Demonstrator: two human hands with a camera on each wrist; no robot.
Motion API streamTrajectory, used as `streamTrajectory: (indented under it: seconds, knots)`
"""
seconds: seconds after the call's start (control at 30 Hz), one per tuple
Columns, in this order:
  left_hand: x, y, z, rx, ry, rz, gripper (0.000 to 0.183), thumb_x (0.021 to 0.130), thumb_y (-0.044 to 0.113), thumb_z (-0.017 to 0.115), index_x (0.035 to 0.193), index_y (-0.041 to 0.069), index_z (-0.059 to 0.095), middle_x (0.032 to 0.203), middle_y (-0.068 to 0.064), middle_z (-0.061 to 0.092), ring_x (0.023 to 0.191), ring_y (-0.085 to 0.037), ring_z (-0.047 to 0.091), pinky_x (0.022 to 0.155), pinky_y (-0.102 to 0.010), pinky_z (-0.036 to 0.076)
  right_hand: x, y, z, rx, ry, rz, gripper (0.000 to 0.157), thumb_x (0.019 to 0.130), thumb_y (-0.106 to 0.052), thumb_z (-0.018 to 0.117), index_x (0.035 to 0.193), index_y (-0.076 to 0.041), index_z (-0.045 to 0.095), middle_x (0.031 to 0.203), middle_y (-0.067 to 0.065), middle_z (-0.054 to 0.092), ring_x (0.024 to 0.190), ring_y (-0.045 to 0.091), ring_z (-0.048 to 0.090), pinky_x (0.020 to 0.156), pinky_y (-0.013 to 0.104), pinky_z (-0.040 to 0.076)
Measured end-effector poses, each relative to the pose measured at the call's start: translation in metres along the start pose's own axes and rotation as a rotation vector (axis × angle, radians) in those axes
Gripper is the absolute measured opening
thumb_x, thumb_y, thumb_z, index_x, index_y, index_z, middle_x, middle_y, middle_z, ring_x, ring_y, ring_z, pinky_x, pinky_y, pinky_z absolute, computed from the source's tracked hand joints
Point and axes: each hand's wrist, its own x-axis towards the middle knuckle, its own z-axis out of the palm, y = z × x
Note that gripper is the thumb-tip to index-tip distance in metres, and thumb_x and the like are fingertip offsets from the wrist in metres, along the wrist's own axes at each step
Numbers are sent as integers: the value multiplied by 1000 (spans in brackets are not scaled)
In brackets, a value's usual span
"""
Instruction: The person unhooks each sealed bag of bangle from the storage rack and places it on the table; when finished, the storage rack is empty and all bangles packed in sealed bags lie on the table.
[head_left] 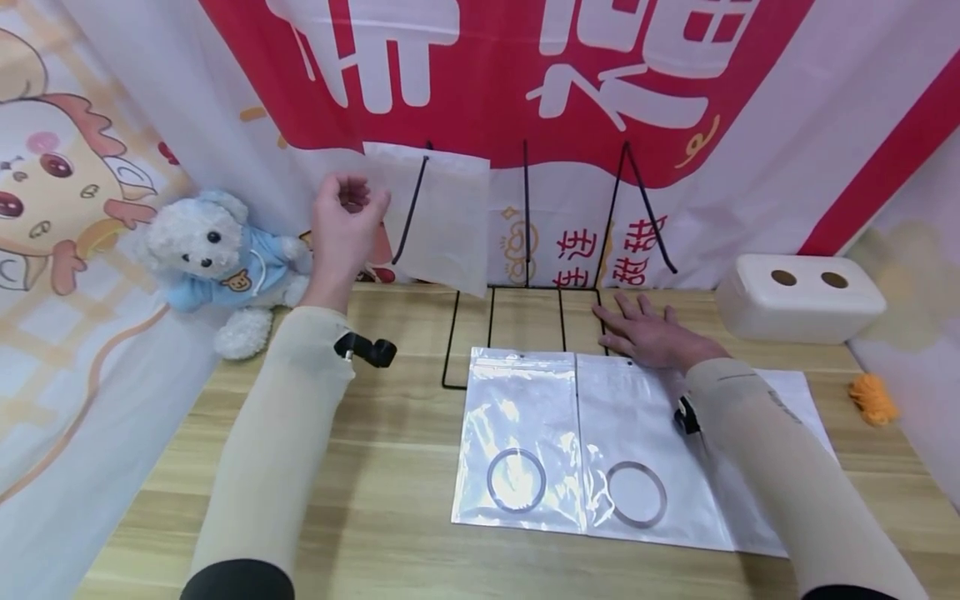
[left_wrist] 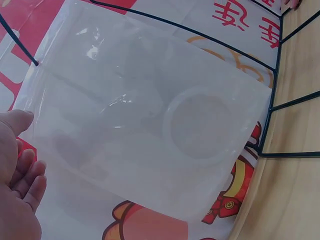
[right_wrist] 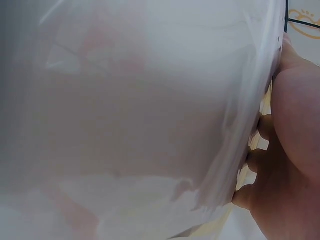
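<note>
Hanging beside the left hand (head_left: 347, 221) is a ring-marked bag (head_left: 453, 218).

Your tabletop (head_left: 405, 483) has a pale, wood-look surface with the grain running side to side. Along its back edge you have the base of a black wire rack (head_left: 536, 288). In front, three silvery pouches lie flat side by side: the left pouch (head_left: 517, 392) overlaps the rack's base and shows a ring outline, as does the middle pouch (head_left: 637, 425), while the right pouch (head_left: 753, 517) is partly covered by your right sleeve (head_left: 772, 450). At your back left sits a white plush bear (head_left: 258, 267) in blue. Toward your back right stands a white box (head_left: 802, 304) with two round holes, and near it, closer to you, lies a small orange object (head_left: 872, 399).
</note>
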Motion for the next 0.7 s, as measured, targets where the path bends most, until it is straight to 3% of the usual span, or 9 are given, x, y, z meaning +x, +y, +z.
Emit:
streamTrajectory:
  seconds: [0.27, 0.7]
  knots:
    - [13, 3, 5, -56, 29, -50, 50, 100, 43, 78, 139, 20, 55, 133, 3, 58, 116, -8, 53, 105, -24, 52, 1, 1, 1, 9, -15, 12, 72, 114, -62, 35, 175, -31, 15, 182, 21, -6, 163, 59, -12, 122, 85, -10]
    - [22, 9, 4, -97, 16, -11, 44, 99, 41, 80, 132, 19, 60, 124, 7, 60, 114, -8, 54, 102, -24, 53, 2, 1, 1, 1, -9, 23, 71, 114, -62, 35, 175, -31, 16, 182, 22, -4, 163, 59, -11, 122, 85, -10]
